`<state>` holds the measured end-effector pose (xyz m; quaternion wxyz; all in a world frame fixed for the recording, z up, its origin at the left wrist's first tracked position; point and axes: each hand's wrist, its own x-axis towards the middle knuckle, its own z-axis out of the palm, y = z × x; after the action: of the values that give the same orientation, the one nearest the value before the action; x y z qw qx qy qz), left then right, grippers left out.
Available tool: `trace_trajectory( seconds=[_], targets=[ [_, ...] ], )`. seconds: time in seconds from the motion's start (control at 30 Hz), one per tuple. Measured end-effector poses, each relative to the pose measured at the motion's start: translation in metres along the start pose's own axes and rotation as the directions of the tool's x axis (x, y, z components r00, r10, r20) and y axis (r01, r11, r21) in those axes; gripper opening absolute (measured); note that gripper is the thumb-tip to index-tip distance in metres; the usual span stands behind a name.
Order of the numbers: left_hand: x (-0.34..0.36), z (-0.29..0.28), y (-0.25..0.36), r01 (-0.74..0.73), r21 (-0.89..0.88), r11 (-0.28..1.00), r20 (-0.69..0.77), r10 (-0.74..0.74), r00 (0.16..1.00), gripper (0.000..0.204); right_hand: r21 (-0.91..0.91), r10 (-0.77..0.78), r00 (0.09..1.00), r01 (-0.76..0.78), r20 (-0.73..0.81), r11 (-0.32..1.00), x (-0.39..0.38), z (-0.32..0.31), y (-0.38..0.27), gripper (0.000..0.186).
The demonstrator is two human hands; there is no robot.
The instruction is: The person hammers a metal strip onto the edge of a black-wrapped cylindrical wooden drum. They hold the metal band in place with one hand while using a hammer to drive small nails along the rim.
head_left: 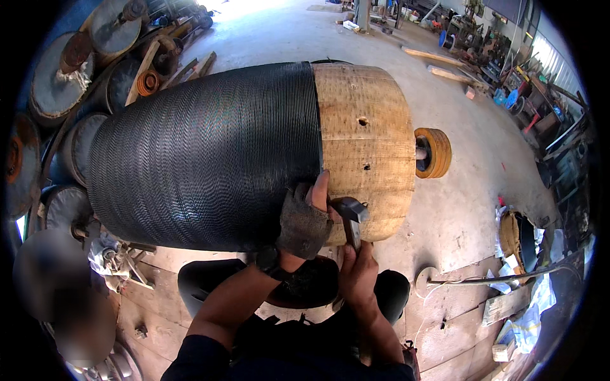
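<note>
A large horizontal roller (362, 95) lies across in front of me, its right section bare tan wood with small holes, the rest wrapped in black, finely ridged strand windings (197, 159). My left hand (304, 219), in a dark fingerless glove, rests with curled fingers at the boundary between windings and wood; what is under its fingertips is hidden. My right hand (358, 276) grips the handle of a hammer (352, 211), whose metal head is beside my left fingers, over the wood. A yellow wheel (437, 153) sits on a shaft at the roller's right end.
Metal-ended rollers (47, 89) crowd the left side. Timber planks (432, 54) lie on the concrete floor behind, near machinery and clutter (476, 38). At lower right are a metal rod (483, 277), boards and crumpled sheeting (534, 317). A dark seat (289, 289) is below my hands.
</note>
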<state>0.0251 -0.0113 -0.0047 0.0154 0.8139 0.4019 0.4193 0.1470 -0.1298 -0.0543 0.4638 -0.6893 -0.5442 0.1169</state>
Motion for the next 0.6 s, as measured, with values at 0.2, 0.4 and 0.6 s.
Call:
trace_trajectory(
  seconds=[0.2,0.4,0.6],
  targets=[
    [-0.001,-0.009,0.008,0.064,-0.046,0.997,0.037,-0.062,0.997,0.077,-0.109,0.048,0.996,-0.040,0.069,0.993,0.012,0.002,0.003,0.026],
    [-0.082,-0.022,0.008,-0.072,-0.136,0.988,0.109,0.087,0.990,0.059,0.109,-0.046,0.994,0.056,-0.096,0.992,-0.007,0.004,0.015,0.027],
    [-0.138,-0.028,0.017,-0.192,-0.067,0.979,0.434,0.202,0.878,0.033,0.144,-0.141,0.980,0.161,-0.143,0.976,-0.003,0.016,0.010,0.032]
  ],
)
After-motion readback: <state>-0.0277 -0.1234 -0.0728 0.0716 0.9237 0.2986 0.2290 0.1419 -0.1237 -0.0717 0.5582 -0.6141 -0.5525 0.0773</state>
